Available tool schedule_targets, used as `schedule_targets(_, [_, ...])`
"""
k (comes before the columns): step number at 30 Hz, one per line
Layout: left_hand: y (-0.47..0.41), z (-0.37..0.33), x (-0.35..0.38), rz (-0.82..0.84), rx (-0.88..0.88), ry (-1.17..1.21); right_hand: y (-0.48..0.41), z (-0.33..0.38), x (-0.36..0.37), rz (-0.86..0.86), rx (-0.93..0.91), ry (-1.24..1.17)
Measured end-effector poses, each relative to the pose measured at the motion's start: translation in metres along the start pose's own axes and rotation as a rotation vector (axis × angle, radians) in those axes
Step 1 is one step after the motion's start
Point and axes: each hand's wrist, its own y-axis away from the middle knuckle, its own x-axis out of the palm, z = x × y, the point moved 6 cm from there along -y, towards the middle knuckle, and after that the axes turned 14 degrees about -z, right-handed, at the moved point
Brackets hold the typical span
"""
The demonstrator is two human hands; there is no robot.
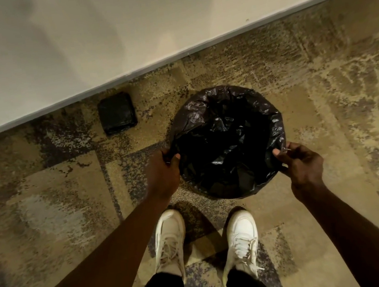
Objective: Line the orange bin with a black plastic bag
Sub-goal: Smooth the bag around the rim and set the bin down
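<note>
**Q:** Fig. 1, surface & room, L to R?

**A:** Patterned carpet (47, 212), mottled in tan, grey & dark blocks. A pale wall (71, 38) fills the top of the view, w/ a light baseboard (125, 75) slanting up toward the rt. At left, near the baseboard, a flat black square packet (117, 113) lies on the carpet, apart from the bag.

**Q:** And the task item?

**A:** The left hand (163, 171) grips the bag's edge at the left rim, fingers curled round it. The black plastic bag (229, 137) stands on the carpet, centre-rt, in front of the person. It is glossy & crinkled, mouth open upward in a round shape, edge turned outward all round, interior dark. The orange bin is hidden under the film. The right hand (301, 164) pinches the edge at the near-rt rim btwn thumb & fingers. Below, the left sneaker (170, 241) & right sneaker (240, 238), white, laced, point toward the bag, toes near it.
</note>
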Motion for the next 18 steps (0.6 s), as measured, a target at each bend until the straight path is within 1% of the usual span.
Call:
schedule_targets(6, [-0.008,-0.018,-0.023,-0.053,0.041,0.001,0.004,0.033,0.022,0.051,-0.111,0.04])
schedule_targets(9, [-0.021,-0.033,-0.038,-0.089,0.065,-0.009,0.002,0.052,0.044,0.084,-0.186,0.057])
schedule_targets(13, [-0.046,-0.051,-0.051,-0.108,0.067,-0.019,-0.007,0.072,0.079,0.086,-0.263,0.108])
schedule_targets(18, [-0.08,-0.068,-0.058,-0.166,0.102,-0.039,-0.021,0.098,0.124,0.111,-0.442,0.186])
